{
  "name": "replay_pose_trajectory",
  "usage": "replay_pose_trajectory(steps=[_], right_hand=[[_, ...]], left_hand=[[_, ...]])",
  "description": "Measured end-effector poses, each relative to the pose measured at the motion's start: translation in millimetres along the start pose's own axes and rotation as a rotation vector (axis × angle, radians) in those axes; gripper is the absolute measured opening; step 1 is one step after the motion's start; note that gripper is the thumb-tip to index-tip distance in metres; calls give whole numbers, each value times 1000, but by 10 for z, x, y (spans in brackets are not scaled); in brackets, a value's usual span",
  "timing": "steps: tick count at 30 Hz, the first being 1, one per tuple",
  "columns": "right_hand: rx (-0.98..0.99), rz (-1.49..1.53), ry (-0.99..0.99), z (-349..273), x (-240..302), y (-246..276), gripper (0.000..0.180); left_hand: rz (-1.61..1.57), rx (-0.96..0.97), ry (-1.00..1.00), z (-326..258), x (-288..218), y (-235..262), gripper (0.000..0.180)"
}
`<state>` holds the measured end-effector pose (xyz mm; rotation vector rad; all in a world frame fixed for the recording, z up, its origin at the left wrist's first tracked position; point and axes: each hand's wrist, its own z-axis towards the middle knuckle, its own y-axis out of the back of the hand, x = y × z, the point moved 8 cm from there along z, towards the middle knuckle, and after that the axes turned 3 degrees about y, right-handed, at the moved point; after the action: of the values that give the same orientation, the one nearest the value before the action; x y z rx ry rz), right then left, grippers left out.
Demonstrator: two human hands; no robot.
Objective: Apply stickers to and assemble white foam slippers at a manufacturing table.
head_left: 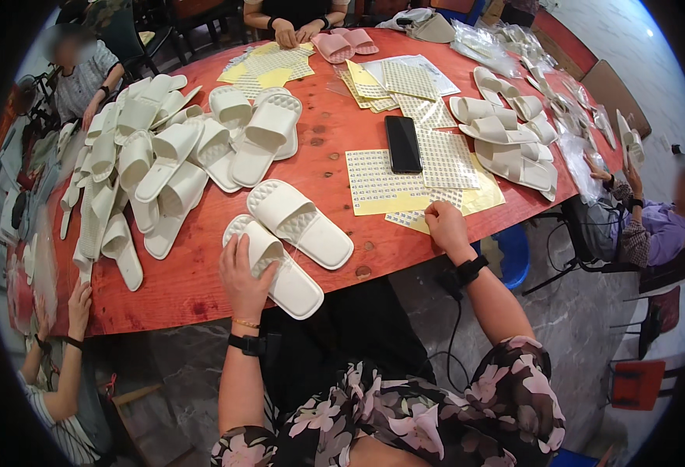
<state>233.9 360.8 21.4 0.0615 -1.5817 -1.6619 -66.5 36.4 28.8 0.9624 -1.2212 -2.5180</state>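
My left hand is closed round the strap end of a white slipper at the table's front edge. Its mate, another white slipper, lies close beside it on the far side, both with quilted footbeds showing at one end. To the right, my right hand rests over a yellow-backed sticker sheet, thumb and fingers pressed together; what they pinch is hidden. More sticker sheets lie just beyond it, with a black phone on top.
A large heap of white slippers covers the red table's left side. More slippers and plastic bags lie right. Pink slippers sit at the back. Other people work around the table. A blue bin stands below.
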Motion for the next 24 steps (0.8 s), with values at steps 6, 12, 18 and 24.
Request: replay_pose_trajectory(steps=[6, 12, 18, 24], right_hand=[[-4, 58, 96, 311, 281, -178, 12], [-16, 9, 61, 417, 414, -444, 12], [-96, -83, 53, 349, 503, -447, 10], [-43, -83, 41, 410, 448, -490, 8]], left_hand=[[15, -12, -8, 3, -3, 15, 76], [-11, 7, 17, 2, 7, 5, 76], [15, 0, 21, -10, -10, 27, 76], [-13, -4, 21, -12, 1, 24, 77]])
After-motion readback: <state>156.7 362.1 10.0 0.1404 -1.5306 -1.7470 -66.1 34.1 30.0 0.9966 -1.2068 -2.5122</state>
